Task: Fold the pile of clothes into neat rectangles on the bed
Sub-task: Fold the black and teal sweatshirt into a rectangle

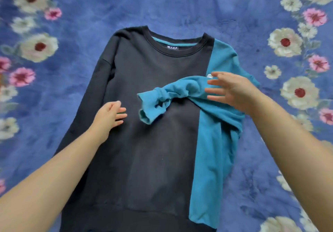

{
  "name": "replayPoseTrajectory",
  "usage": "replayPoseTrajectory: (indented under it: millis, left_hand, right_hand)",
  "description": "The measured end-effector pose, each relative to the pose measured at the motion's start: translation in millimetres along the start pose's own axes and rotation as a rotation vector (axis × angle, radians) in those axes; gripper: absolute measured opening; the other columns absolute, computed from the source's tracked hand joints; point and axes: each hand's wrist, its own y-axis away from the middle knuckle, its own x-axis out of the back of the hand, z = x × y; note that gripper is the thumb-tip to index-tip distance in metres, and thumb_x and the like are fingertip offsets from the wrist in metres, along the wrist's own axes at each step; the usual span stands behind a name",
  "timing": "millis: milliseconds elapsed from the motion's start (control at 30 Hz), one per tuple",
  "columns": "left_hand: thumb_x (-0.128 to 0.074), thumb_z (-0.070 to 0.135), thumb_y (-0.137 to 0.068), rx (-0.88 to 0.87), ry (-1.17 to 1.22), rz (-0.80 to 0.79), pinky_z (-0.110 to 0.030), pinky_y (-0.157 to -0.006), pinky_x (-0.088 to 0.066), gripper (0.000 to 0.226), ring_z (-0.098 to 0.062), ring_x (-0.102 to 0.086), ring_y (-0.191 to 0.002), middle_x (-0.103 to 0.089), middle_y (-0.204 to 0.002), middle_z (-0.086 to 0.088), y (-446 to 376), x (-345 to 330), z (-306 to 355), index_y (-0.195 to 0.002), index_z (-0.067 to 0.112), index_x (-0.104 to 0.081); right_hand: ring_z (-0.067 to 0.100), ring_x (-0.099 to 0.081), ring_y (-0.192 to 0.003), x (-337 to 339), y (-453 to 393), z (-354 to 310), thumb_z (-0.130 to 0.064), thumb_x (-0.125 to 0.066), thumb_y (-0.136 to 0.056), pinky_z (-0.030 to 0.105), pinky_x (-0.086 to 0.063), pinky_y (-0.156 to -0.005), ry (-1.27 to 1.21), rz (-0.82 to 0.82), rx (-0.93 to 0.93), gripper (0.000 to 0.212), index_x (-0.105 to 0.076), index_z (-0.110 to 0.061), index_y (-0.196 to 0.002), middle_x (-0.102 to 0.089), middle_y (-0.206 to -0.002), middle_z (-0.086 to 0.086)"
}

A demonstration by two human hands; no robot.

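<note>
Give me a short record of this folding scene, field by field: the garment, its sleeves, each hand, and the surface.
garment: black and teal sweatshirt lying flat, neckline away from the person
teal sleeve: thrown across the chest, bunched and twisted, cuff near the middle
black sleeve: lying straight along the body's side, not yet folded in
left hand: open, fingers on the black chest
right hand: open, fingers spread above the teal sleeve; contact unclear
surface: blue flowered blanket

Open hands (232, 91) over spread sweatshirt (144, 123)
</note>
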Motion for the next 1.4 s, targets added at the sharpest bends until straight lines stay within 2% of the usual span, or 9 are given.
replayPoseTrajectory:
  millis: [200,333,533,733,833,1000,1133,1300,1400]
  left_hand:
    - [-0.062,0.035,-0.087,-0.124,-0.448,-0.121,-0.024,-0.083,-0.033,0.063,-0.012,-0.041,-0.108,-0.034,-0.127,0.006,6.9,-25.4,-8.5,-0.141,0.024,-0.03]
    - [-0.061,0.013,-0.084,-0.189,-0.333,0.109,-0.023,-0.07,-0.04,0.028,-0.017,-0.05,-0.092,-0.053,-0.115,-0.002,-14.1,-45.9,-8.7,-0.112,0.015,-0.056]
    - [-0.051,-0.002,-0.081,-0.432,-0.142,0.267,-0.013,-0.056,-0.037,0.024,-0.003,-0.047,-0.062,-0.047,-0.069,0.012,-41.5,-18.1,36.5,-0.07,0.02,-0.052]
    - [-0.052,0.007,-0.087,-0.598,-0.539,0.277,-0.027,-0.1,-0.034,0.035,-0.024,-0.05,-0.115,-0.058,-0.121,-0.009,-66.7,10.5,70.6,-0.121,0.009,-0.057]
    - [-0.052,0.007,-0.084,-0.302,-0.851,0.2,-0.039,-0.098,-0.035,0.057,-0.037,-0.046,-0.119,-0.049,-0.13,-0.021,-77.3,6.3,47.0,-0.139,0.012,-0.035]
    - [-0.059,0.031,-0.088,-0.172,-0.686,0.289,-0.04,-0.095,-0.036,0.054,-0.035,-0.048,-0.117,-0.053,-0.126,-0.018,-76.8,-1.9,29.3,-0.128,0.001,-0.038]
    - [-0.051,0.023,-0.093,-0.261,-0.602,0.313,-0.036,-0.087,-0.038,0.033,-0.034,-0.052,-0.107,-0.057,-0.115,-0.02,-84.8,1.5,29.9,-0.11,-0.005,-0.053]
    - [-0.044,0.019,-0.097,-0.445,-0.519,0.41,-0.031,-0.071,-0.03,0.017,-0.027,-0.045,-0.084,-0.049,-0.091,-0.015,-78.8,1.0,38.9,-0.089,0.004,-0.041]
    - [-0.043,0.021,-0.097,-0.373,-0.59,0.479,-0.038,-0.081,-0.035,0.025,-0.037,-0.05,-0.103,-0.055,-0.111,-0.023,-88.6,9.3,41.2,-0.104,-0.003,-0.045]
  right_hand:
    - [0.027,-0.046,-0.119,18.2,-13.3,70.8,-0.021,-0.061,-0.086,0.034,-0.037,-0.096,1.297,0.246,0.252,0.044,-0.051,-0.008,-0.127,-0.052,-0.127,0.01]
    - [0.033,-0.054,-0.085,27.4,-18.6,104.5,-0.01,-0.073,-0.067,0.034,-0.04,-0.058,1.961,0.259,0.261,0.048,-0.054,-0.006,-0.111,-0.053,-0.098,0.013]
    - [0.031,-0.042,-0.051,62.7,-12.0,87.9,-0.007,-0.025,-0.059,0.022,-0.022,-0.044,1.602,0.348,0.808,0.025,-0.047,0.002,-0.052,-0.045,-0.053,0.014]
    - [0.034,-0.061,-0.097,76.0,6.4,96.0,-0.006,-0.042,-0.054,0.035,-0.055,-0.049,1.805,-0.1,0.773,0.016,-0.058,-0.004,-0.057,-0.067,-0.101,0.02]
    - [0.033,-0.044,-0.127,62.1,-1.5,103.9,-0.031,-0.05,-0.074,0.036,-0.052,-0.08,1.991,-0.206,0.426,0.028,-0.062,-0.009,-0.086,-0.042,-0.141,0.018]
    - [0.038,-0.06,-0.088,52.4,-17.9,80.7,-0.031,-0.037,-0.078,0.04,-0.05,-0.068,1.532,0.236,0.652,0.039,-0.059,-0.001,-0.09,-0.062,-0.095,0.019]
    - [0.033,-0.03,-0.133,76.1,-41.7,62.1,-0.003,-0.066,-0.065,0.051,-0.028,-0.102,1.874,0.299,0.315,0.073,-0.043,-0.012,-0.133,-0.036,-0.143,0.016]
    - [0.04,-0.062,-0.061,89.0,-57.1,37.1,0.013,-0.058,-0.048,0.046,-0.049,-0.067,1.756,0.334,0.607,0.022,-0.064,0.005,-0.068,-0.06,-0.06,0.022]
    - [0.045,-0.061,-0.072,76.2,-62.0,-4.1,-0.007,-0.037,-0.058,0.04,-0.046,-0.065,1.487,0.441,0.585,0.042,-0.067,0.01,-0.081,-0.064,-0.075,0.032]
